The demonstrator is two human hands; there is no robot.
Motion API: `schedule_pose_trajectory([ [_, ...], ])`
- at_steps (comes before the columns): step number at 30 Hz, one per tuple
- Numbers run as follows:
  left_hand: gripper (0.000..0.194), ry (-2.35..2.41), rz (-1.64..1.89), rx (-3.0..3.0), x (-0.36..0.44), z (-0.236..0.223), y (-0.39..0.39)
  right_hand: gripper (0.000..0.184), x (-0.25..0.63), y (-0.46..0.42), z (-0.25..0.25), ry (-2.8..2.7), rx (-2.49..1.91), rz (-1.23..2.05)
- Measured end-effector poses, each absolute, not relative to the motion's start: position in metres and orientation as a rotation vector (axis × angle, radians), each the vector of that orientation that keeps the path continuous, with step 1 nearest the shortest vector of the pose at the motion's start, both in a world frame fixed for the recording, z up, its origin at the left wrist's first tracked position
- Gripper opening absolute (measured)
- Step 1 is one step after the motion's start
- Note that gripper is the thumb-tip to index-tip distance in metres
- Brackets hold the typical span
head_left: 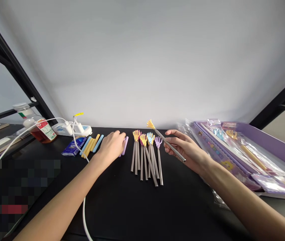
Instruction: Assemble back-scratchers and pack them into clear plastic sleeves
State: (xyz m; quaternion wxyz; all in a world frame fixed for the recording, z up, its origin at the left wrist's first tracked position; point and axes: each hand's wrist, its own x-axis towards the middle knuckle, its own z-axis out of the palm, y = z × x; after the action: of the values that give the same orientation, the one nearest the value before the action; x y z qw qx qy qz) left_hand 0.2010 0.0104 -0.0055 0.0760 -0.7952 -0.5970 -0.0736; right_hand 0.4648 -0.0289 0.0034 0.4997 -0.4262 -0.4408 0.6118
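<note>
My right hand (184, 147) holds a back scratcher (166, 140) by its metal rod. The yellow hand-shaped head points up and left; the rod slants down to the right. My left hand (113, 142) rests low on the table, its fingers curled and pressed together. Whatever they hold, if anything, is hidden. Beside its fingertips lie purple grip tubes (124, 146), with blue and yellow grip tubes (90, 145) on its other side. Between my hands, several back scratchers (146, 157) lie in a loose row, with yellow, pink, blue and purple heads away from me.
A purple box (232, 167) with plastic-wrapped items stands at the right. On the left are a blue packet (74, 146), a white power strip (83, 129) and a bottle of red-brown liquid (40, 129). A white cable (84, 207) crosses the black table (182, 207) under my left forearm.
</note>
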Motion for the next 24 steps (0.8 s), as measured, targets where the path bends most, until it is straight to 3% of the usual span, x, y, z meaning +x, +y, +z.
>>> schedule_pose_trajectory([
  [8, 0.003, -1.835, -0.246, -2.547, 0.189, -0.023, 0.011, 0.033, 0.445, -0.022, 0.006, -0.937, -0.874, 1.608],
  [14, 0.017, -1.894, -0.308, -2.504, 0.193, -0.024, 0.014, 0.029, 0.442, -0.023, 0.005, -0.913, -0.891, 1.569],
  [20, 0.027, -1.767, -0.619, -2.48, 0.192, -0.019, 0.017, 0.026, 0.462, -0.018, -0.008, -1.04, -0.876, 1.532],
  [24, 0.025, -1.753, -0.738, -2.563, 0.193, -0.01, 0.01, 0.021, 0.472, -0.02, -0.013, -1.134, -0.893, 1.499],
])
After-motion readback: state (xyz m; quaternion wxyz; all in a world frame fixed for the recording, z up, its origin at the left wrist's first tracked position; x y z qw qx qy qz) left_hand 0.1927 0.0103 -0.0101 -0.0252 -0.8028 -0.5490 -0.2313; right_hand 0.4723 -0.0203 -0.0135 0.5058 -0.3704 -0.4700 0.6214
